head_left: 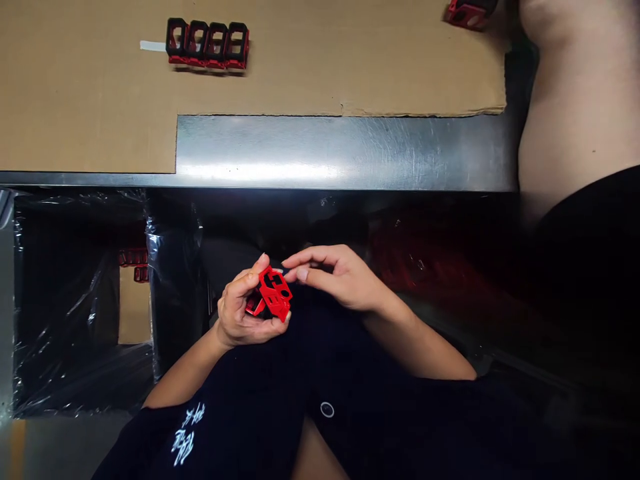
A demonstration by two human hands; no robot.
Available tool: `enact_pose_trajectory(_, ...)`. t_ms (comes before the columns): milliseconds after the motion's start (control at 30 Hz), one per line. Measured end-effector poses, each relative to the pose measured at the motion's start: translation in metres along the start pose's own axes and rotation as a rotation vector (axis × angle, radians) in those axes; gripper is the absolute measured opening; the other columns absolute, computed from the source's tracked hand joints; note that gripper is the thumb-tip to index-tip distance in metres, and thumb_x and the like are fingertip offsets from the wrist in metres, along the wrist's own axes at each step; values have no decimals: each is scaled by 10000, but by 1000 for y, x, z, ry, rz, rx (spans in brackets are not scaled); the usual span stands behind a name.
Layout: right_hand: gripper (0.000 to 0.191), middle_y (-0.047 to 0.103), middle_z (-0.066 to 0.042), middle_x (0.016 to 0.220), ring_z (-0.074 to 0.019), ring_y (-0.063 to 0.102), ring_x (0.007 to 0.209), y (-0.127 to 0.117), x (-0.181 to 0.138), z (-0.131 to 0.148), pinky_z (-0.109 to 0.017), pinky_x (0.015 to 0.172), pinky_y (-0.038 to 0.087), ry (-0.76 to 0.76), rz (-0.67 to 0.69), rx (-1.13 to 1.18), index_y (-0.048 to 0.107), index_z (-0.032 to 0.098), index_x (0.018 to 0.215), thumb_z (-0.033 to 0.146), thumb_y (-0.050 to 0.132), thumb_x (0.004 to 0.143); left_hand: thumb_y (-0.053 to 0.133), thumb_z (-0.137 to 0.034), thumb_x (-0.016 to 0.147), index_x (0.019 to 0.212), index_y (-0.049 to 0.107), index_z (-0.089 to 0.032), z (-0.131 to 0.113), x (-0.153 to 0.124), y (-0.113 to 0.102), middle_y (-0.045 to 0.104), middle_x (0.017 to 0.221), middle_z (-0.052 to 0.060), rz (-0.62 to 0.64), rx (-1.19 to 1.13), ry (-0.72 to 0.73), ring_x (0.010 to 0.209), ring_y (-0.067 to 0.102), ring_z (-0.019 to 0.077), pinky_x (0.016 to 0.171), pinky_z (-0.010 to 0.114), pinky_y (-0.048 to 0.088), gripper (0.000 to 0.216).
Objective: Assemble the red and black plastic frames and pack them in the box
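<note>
My left hand point(243, 310) is closed around a small red plastic frame part point(273, 293), held over my lap below the table edge. My right hand point(335, 273) reaches in from the right, thumb and forefinger pinched together at the part's upper right corner; whether a small piece sits between them I cannot make out. A row of several red-and-black frame parts point(207, 45) stands on the cardboard sheet point(90, 100) at the far left of the table, with a white strip point(153, 45) beside it.
A steel table edge point(345, 153) runs across the view. Under it, a bin lined with clear plastic point(75, 300) holds a few red parts at the left. Another person's arm point(570, 100) rests at the right, with a red part point(467, 13) near it.
</note>
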State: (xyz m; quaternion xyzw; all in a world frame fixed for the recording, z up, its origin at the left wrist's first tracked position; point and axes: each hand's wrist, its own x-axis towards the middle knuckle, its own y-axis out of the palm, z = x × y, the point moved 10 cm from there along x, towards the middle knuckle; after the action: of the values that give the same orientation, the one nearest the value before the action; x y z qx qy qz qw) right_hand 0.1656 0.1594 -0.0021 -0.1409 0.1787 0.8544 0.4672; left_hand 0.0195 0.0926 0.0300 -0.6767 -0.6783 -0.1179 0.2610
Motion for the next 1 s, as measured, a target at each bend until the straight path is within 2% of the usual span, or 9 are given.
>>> enact_pose_trajectory(133,225,767,-19,790,-139,686,707,19,3,-2,-267,700,521,23,96,81,791,160,1012,265,728,822,925,-254,649,1531,416,-248,2,-3,-1,586,1482,200,-6,73,-5,1180,719,282,911,396,642,1019)
enact_pose_trajectory(300,228,742,-4,731,-121,646,654,23,5,-5,-259,671,501,66,105,110,797,151,993,265,748,802,908,-281,692,1505,429,-237,9,-7,-2,591,1471,217,-27,35,-80,1150,737,270,872,335,639,945)
enact_pose_trajectory(467,270,796,-43,862,-162,718,763,23,4,-15,-303,758,561,146,99,247,801,153,1001,339,770,808,882,-319,745,1469,449,-217,21,-11,-1,587,1469,232,-43,-80,-190,1153,737,266,917,317,617,851)
enact_pose_trajectory(600,280,801,-46,871,-165,728,772,24,3,-18,-314,785,575,158,88,281,804,155,1010,341,786,802,871,-370,764,1470,432,-240,25,-13,1,591,1467,227,-25,-71,-195,1114,752,256,894,326,623,842)
enact_pose_trajectory(733,301,791,-36,825,-161,718,748,21,2,-20,-306,761,569,163,71,270,800,163,1030,351,797,796,909,-397,721,1490,401,-259,28,-13,3,596,1467,211,-2,-54,-189,1196,716,285,966,389,610,932)
enact_pose_trajectory(867,315,778,-29,808,-146,700,712,19,3,-23,-291,731,553,147,68,209,792,161,1052,365,785,812,896,-345,754,1509,386,-263,25,-12,3,571,1496,200,-18,-61,-139,1255,682,280,987,376,609,915)
enact_pose_trajectory(1000,376,764,-17,774,-143,684,671,19,6,-21,-274,677,538,101,39,136,782,166,1043,401,836,754,904,-249,733,1525,371,-299,23,-10,7,550,1519,194,16,-8,-95,1283,662,298,949,386,635,956)
